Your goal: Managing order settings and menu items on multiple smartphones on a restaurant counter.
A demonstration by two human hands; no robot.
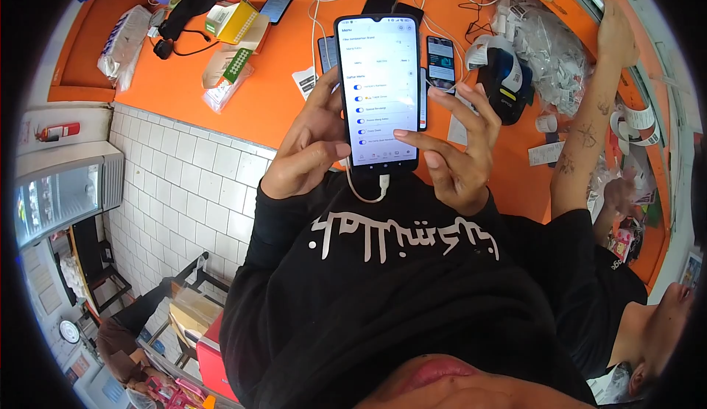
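My left hand grips a black smartphone by its left side, thumb near the lower corner. The lit screen faces me and carries a list with a column of blue switches. A white charging cable is plugged into the phone's bottom end and loops back to the left. My right hand holds nothing; its fingers are spread, and the index fingertip is at the lower part of the screen. Whether that fingertip touches the glass, I cannot tell. Behind the held phone, other phones lie partly hidden on the orange counter.
Further phones, opened cardboard boxes and white cables cover parts of the counter. On the right stand a dark label printer and a heap of plastic bags with paper scraps. A co-worker's tattooed forearm reaches along the right side.
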